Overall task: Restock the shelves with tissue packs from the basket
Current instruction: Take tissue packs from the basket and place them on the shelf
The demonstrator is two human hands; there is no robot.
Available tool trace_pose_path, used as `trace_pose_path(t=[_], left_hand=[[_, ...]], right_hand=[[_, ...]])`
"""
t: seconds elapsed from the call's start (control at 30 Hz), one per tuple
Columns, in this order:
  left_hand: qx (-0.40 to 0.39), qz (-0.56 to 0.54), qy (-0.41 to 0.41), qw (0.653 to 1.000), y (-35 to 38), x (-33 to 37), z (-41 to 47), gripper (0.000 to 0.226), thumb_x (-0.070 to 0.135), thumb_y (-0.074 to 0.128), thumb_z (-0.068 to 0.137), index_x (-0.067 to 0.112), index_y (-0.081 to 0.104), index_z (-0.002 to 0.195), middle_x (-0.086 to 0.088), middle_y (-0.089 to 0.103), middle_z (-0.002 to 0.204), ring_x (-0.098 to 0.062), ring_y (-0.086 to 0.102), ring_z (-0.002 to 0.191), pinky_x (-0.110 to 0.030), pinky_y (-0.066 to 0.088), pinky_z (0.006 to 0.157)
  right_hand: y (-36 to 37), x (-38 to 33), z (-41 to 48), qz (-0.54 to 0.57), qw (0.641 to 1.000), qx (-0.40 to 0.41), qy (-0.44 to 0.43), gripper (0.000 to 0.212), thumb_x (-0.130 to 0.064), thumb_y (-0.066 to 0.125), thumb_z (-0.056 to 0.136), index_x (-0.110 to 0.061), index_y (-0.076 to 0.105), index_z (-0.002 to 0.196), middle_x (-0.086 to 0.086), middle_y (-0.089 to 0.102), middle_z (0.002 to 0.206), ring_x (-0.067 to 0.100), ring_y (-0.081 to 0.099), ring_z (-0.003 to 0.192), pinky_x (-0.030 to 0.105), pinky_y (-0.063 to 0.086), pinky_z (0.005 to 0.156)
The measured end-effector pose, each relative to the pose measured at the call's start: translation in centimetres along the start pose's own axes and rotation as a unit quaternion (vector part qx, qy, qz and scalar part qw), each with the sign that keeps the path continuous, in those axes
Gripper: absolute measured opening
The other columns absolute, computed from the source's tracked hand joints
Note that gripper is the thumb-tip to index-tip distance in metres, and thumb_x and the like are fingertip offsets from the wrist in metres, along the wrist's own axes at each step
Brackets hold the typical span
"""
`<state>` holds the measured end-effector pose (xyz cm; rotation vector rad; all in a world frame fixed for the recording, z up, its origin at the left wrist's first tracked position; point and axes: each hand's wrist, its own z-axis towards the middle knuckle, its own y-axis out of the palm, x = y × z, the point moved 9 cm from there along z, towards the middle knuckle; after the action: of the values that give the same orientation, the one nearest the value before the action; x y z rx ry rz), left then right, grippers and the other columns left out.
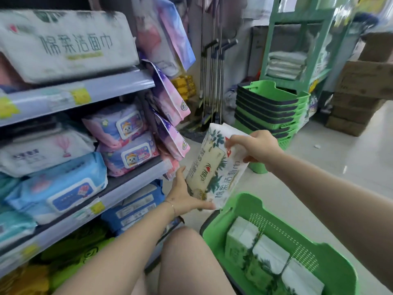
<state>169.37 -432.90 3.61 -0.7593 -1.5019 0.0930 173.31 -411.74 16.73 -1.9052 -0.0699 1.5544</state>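
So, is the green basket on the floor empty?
Not empty: the basket holds at least three tissue packs side by side, while the left hand and right hand grip another pack outside it.

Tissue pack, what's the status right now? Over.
Both grips on tissue pack, mid-air beside shelves: left hand low, right hand on top. More packs in green basket. Nothing seen in the way.

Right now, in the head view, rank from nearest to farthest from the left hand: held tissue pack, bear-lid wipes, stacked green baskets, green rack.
1. Held tissue pack, gripped by the left hand.
2. Bear-lid wipes, shelved at left.
3. Stacked green baskets, ahead, right of centre.
4. Green rack, behind the stack.
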Motion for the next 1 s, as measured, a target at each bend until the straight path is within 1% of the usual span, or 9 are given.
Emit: trace_pose_path(t=[0.1, 0.27, 0.33, 0.5, 0.63, 0.7, 0.8, 0.9, 1.0], left_hand=[[0.081, -0.016, 0.043, 0.996, -5.1, 1.6, -1.1, 0.120, 0.044, 0.094, 0.035, 0.043, 0.013, 0.123, -0.001, 0.036, 0.132, -0.023, 0.048, 0.118, -0.042, 0.043, 0.102], [0.167, 0.028, 0.101, 0.980, -12.9, 4.6, -3.8, 0.091, 0.028, 0.093, 0.053, 0.023, 0.025, 0.114, -0.002, 0.036, 0.120, -0.019, 0.042, 0.112, -0.026, 0.038, 0.090], [0.197, 0.042, 0.126, 0.971, -15.7, 6.2, -5.0, 0.090, 0.034, 0.090, 0.052, 0.022, 0.025, 0.113, 0.000, 0.036, 0.118, -0.019, 0.042, 0.111, -0.022, 0.036, 0.084], [0.269, 0.068, 0.199, 0.940, -21.9, 11.2, -9.0, 0.091, 0.059, 0.073, 0.041, 0.024, 0.029, 0.112, 0.004, 0.036, 0.115, -0.010, 0.042, 0.105, -0.005, 0.034, 0.079], [0.340, 0.067, 0.243, 0.906, -26.5, 13.9, -11.8, 0.097, 0.061, 0.079, 0.043, 0.028, 0.029, 0.119, 0.003, 0.042, 0.123, -0.012, 0.050, 0.109, -0.017, 0.043, 0.090], [0.384, 0.011, 0.243, 0.891, -28.6, 14.5, -12.8, 0.099, 0.061, 0.081, 0.040, 0.026, 0.032, 0.119, 0.004, 0.047, 0.117, -0.010, 0.054, 0.100, -0.014, 0.045, 0.083], [0.432, -0.055, 0.217, 0.874, -31.0, 15.2, -13.7, 0.081, 0.067, 0.078, 0.039, 0.027, 0.046, 0.102, 0.012, 0.054, 0.099, -0.002, 0.054, 0.086, -0.015, 0.044, 0.076], [0.456, -0.077, 0.216, 0.860, -33.0, 16.8, -14.3, 0.065, 0.068, 0.081, 0.045, 0.031, 0.048, 0.087, 0.014, 0.054, 0.088, -0.002, 0.050, 0.078, -0.017, 0.041, 0.071], [0.497, -0.096, 0.228, 0.832, -35.2, 18.5, -14.9, 0.056, 0.055, 0.079, 0.057, 0.023, 0.050, 0.092, 0.010, 0.054, 0.090, -0.005, 0.050, 0.079, -0.012, 0.041, 0.068]], right_hand=[[0.3, -3.1, -0.7, 0.066, 0.998, -0.004, -0.002, 0.042, -0.043, 0.083, 0.053, -0.010, 0.062, 0.069, 0.003, 0.062, 0.063, 0.020, 0.062, 0.052, 0.030, 0.056, 0.058], [2.2, -6.5, -1.4, 0.172, 0.984, -0.040, 0.024, 0.054, -0.040, 0.079, 0.060, -0.007, 0.064, 0.099, 0.008, 0.066, 0.077, 0.022, 0.061, 0.056, 0.030, 0.056, 0.055], [3.3, -7.5, -1.6, 0.221, 0.972, -0.067, 0.037, 0.057, -0.041, 0.077, 0.062, -0.009, 0.061, 0.106, 0.010, 0.069, 0.091, 0.023, 0.065, 0.065, 0.027, 0.052, 0.053], [4.3, -11.2, -2.4, 0.324, 0.940, -0.103, 0.016, 0.046, -0.039, 0.077, 0.062, -0.009, 0.063, 0.095, 0.016, 0.070, 0.092, 0.030, 0.067, 0.075, 0.034, 0.056, 0.075], [4.5, -15.1, -3.3, 0.386, 0.914, -0.125, -0.009, 0.052, -0.036, 0.071, 0.069, -0.007, 0.060, 0.110, 0.016, 0.070, 0.095, 0.023, 0.060, 0.062, 0.027, 0.046, 0.054], [4.6, -17.1, -3.6, 0.407, 0.904, -0.130, -0.016, 0.047, -0.036, 0.068, 0.073, -0.009, 0.059, 0.111, 0.012, 0.069, 0.090, 0.020, 0.060, 0.056, 0.027, 0.045, 0.056], [5.0, -20.2, -4.0, 0.445, 0.884, -0.141, -0.016, 0.042, -0.037, 0.064, 0.077, -0.014, 0.059, 0.112, 0.007, 0.068, 0.094, 0.022, 0.065, 0.071, 0.028, 0.050, 0.069], [5.4, -23.4, -4.3, 0.454, 0.877, -0.153, -0.027, 0.044, -0.039, 0.064, 0.078, -0.016, 0.059, 0.115, 0.007, 0.066, 0.092, 0.023, 0.065, 0.074, 0.022, 0.053, 0.054], [5.4, -26.7, -4.5, 0.442, 0.880, -0.168, -0.049, 0.039, -0.046, 0.063, 0.081, -0.018, 0.060, 0.107, 0.008, 0.065, 0.087, 0.021, 0.065, 0.063, 0.019, 0.048, 0.044]])
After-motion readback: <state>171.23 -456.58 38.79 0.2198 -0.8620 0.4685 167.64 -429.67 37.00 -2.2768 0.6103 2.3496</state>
